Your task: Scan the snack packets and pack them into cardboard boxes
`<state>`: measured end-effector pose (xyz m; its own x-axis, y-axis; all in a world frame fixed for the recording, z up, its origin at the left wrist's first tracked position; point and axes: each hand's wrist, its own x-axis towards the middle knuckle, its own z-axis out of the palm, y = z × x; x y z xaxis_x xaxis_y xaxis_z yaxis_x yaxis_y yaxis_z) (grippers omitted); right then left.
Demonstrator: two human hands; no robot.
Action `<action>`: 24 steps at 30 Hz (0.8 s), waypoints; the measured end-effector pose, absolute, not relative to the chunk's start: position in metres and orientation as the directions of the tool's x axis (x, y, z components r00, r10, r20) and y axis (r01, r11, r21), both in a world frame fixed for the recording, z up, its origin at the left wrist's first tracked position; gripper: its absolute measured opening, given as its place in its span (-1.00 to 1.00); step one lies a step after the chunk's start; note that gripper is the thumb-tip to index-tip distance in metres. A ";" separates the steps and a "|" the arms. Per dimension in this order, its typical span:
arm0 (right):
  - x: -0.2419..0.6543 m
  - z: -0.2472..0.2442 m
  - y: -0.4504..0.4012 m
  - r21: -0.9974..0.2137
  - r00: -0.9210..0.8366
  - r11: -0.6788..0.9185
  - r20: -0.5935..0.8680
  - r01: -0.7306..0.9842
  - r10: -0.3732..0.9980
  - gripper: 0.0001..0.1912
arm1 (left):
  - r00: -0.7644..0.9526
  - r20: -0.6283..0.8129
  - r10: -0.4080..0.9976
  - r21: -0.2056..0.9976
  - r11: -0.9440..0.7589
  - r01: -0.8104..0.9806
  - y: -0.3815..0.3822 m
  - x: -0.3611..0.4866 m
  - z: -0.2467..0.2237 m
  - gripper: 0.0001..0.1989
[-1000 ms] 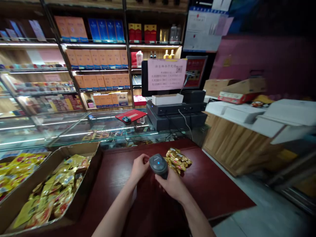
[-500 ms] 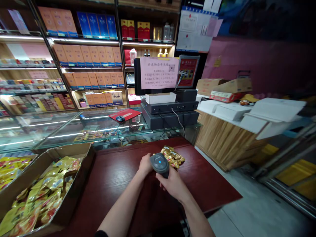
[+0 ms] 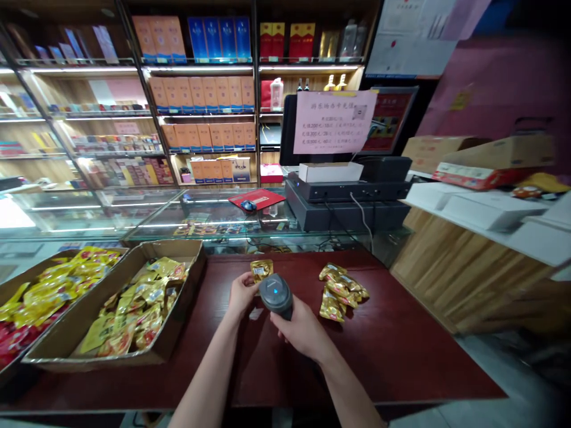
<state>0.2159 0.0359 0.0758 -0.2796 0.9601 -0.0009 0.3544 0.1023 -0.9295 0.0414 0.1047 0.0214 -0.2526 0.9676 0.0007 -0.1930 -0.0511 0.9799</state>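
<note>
My right hand (image 3: 300,326) is wrapped round the handle of a grey barcode scanner (image 3: 275,295), whose head shows a small blue light. Between the fingers of my left hand (image 3: 242,295) is a gold foil snack packet (image 3: 262,270), its label side turned up toward the scanner. The scanner's head hides the lower part of that packet. To the right, a loose pile of gold snack packets (image 3: 342,289) lies on the dark red table (image 3: 383,351). An open cardboard box (image 3: 154,352) of similar packets stands left of my hands.
Another box with yellow packets (image 3: 74,279) is at the far left. Behind the table stand a glass counter (image 3: 156,223), a monitor with a pink notice (image 3: 332,122) and a black cash drawer (image 3: 343,211). A wooden cabinet (image 3: 459,261) stands right, beyond the table edge.
The view has turned left. My hands and the scanner are now left of the packet pile, farther from it. A packet now shows in my left hand, which the scanner partly hid before.
</note>
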 end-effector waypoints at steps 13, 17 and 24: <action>0.180 0.074 0.042 -0.922 -0.366 0.146 0.005 0.358 0.931 -0.82 | -0.349 0.002 0.937 0.994 -0.039 -0.098 0.085 0.012 0.034 -0.69; 0.180 0.073 0.043 -0.921 -0.372 0.158 0.016 0.356 0.928 -0.84 | -0.323 0.044 0.945 0.999 -0.050 -0.011 0.082 0.011 0.039 -0.78; 0.183 0.072 0.045 -0.922 -0.357 0.163 0.029 0.351 0.934 -0.85 | -0.267 0.081 0.960 0.997 -0.081 0.010 0.083 0.013 0.039 -0.80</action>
